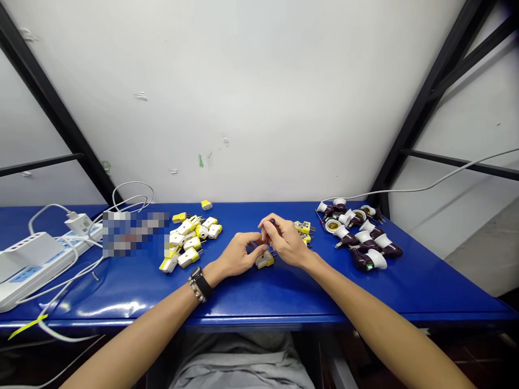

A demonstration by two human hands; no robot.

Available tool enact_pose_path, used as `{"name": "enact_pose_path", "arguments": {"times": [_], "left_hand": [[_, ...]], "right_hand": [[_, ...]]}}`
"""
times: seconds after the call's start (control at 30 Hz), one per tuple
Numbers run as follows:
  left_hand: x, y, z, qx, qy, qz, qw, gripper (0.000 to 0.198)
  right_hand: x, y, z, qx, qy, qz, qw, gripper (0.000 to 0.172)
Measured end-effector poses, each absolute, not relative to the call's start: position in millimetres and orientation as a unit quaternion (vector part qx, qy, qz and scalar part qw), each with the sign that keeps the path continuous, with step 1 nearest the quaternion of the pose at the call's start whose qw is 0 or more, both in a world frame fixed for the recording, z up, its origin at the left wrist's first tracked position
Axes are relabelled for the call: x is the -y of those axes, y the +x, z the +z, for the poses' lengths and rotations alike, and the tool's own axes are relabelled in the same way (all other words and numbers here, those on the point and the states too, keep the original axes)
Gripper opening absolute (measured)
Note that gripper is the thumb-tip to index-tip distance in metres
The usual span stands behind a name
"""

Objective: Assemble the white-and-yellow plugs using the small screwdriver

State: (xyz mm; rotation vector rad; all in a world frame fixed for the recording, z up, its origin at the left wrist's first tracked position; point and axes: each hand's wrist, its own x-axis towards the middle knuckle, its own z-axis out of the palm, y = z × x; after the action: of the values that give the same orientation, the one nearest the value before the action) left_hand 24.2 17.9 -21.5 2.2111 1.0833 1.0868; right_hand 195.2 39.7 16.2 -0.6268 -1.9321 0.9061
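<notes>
My left hand [239,255] rests on the blue table [259,292] at the centre, its fingers pinched on a yellow and white plug adapter [265,261]. My right hand [284,237] is closed around a thin dark tool, probably a small screwdriver [272,222], whose tip points down at the adapter. The two hands touch over the adapter. A black watch and a bead bracelet sit on my left wrist [199,283].
A heap of yellow and white plug adapters [188,240] lies to the left. A few more adapters [303,229] lie behind my right hand. Dark lamp sockets with white ends [360,235] are piled on the right. White power strips and cables [36,259] fill the far left.
</notes>
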Motion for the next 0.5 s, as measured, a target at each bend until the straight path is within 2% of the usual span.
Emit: {"name": "enact_pose_path", "arguments": {"times": [0.17, 0.33, 0.5], "left_hand": [[-18.8, 22.5, -22.9, -0.380, 0.793, 0.393, 0.268, 0.017], [-20.6, 21.4, -24.7, -0.389, 0.783, 0.403, 0.270, 0.014], [-17.1, 22.4, -22.6, -0.374, 0.795, 0.389, 0.277, 0.021]], "right_hand": [[-39.9, 196.9, 15.2, 0.777, -0.242, 0.399, 0.423, 0.027], [-39.2, 195.1, 18.4, 0.768, -0.260, 0.393, 0.434, 0.024], [-38.8, 196.2, 21.1, 0.771, -0.231, 0.440, 0.400, 0.035]]}}
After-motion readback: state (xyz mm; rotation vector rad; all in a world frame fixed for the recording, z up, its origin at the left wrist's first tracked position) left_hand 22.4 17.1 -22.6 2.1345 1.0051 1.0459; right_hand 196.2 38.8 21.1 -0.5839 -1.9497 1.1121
